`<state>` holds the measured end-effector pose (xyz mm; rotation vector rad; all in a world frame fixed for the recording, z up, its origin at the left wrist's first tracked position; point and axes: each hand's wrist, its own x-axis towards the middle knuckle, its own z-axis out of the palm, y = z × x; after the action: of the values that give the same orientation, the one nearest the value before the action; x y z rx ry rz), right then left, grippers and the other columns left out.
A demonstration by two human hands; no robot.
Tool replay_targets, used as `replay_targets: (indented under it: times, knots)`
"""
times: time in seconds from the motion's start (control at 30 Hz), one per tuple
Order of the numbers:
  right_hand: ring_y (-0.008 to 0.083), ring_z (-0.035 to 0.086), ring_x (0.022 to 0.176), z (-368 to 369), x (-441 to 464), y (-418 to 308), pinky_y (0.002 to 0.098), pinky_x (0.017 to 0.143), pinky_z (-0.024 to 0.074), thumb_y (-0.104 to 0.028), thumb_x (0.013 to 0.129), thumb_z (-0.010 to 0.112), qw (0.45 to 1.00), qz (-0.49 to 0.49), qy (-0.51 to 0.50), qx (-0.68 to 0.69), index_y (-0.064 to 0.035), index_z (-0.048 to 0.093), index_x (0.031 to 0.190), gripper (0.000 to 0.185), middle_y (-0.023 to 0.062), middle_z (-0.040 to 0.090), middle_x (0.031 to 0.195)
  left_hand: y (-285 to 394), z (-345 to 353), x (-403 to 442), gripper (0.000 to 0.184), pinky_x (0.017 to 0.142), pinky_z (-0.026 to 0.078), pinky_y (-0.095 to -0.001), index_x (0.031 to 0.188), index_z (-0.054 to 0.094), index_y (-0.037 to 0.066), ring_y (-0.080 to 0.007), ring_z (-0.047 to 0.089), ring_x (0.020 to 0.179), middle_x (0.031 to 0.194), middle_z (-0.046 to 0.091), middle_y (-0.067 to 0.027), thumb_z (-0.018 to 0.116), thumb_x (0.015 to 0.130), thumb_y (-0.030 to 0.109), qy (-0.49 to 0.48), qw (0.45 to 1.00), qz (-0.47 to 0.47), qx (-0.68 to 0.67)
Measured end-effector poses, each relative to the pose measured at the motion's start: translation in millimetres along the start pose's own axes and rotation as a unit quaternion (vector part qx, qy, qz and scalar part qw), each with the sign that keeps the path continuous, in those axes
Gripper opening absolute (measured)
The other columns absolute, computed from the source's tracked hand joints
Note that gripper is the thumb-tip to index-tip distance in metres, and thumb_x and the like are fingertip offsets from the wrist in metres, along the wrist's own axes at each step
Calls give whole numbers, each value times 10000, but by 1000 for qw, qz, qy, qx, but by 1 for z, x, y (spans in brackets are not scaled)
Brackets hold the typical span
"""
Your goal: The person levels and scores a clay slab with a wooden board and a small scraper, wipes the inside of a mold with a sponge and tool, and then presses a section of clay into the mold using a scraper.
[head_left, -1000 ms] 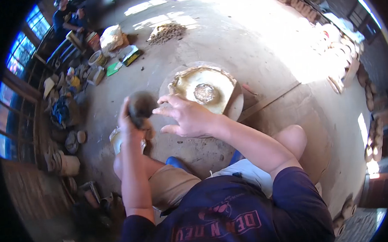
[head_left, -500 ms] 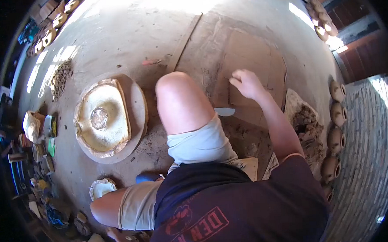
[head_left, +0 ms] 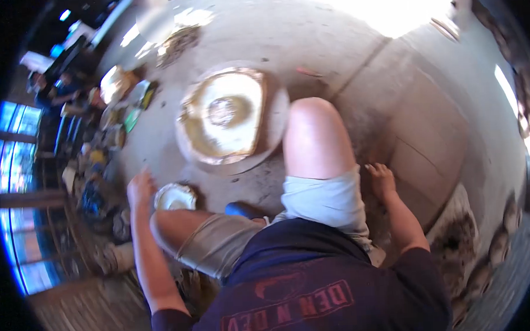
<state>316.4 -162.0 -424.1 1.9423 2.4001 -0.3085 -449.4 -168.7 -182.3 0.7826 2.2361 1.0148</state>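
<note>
My left hand (head_left: pixel 142 188) is raised at the left, beside a small white basin (head_left: pixel 175 198). Motion smears its fingers, and nothing can be made out in it. Beside my raised knee, my right hand (head_left: pixel 382 179) hangs over the floor, fingers apart and holding nothing. A round wheel (head_left: pixel 279 114) lies on the floor ahead of me. On it rests a large pale basin (head_left: pixel 243 131) with a rough brown rim, one straight side and a round hub (head_left: pixel 222 112) in its middle.
Flat brown sheets (head_left: pixel 429 134) lie at the right, near a clay-smeared sack (head_left: pixel 457 234) and a row of pots (head_left: pixel 499 247). Farther off are a crumbly heap (head_left: pixel 180 44), a pale bag (head_left: pixel 115 84), assorted containers and people (head_left: pixel 66 88) at the upper left.
The view has swung right and partly back. The dark round lump held in my left hand earlier is no longer visible. My hands, together at first, are now wide apart.
</note>
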Motion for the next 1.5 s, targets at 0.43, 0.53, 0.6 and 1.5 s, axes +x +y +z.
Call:
replay_targets:
  times: [0.43,0.53,0.6,1.5]
  knots:
    - [85,560,633,-290,114,-32,241,491,440,-294,1023,642,732,193,250,603,-74,627,1234,305,18,635,913,26,177,-62,415,709,623,-386,1135,626,-80,-253,740,782,946,734,-153,592,1060,327,-190,961,-89,-177]
    - [90,582,607,-310,134,-126,241,475,455,-265,1011,668,745,70,200,632,-87,640,1233,286,29,652,928,11,182,-56,468,724,605,-389,1169,632,-60,-239,720,797,959,716,-155,598,1050,392,-219,956,-68,-183]
    - [156,690,610,-296,138,-200,271,467,529,-156,1027,628,781,92,53,615,-97,626,1233,214,79,677,965,8,177,-48,508,690,589,-371,1183,629,-50,-232,709,782,968,701,-159,596,1043,437,-224,944,-113,-215]
    - [107,613,493,-183,171,-331,279,441,497,-120,951,706,857,19,-9,515,25,716,1209,296,104,754,891,19,193,-63,382,866,624,-380,1417,393,42,-257,690,1000,1203,606,-132,469,1111,257,-296,855,-117,-410]
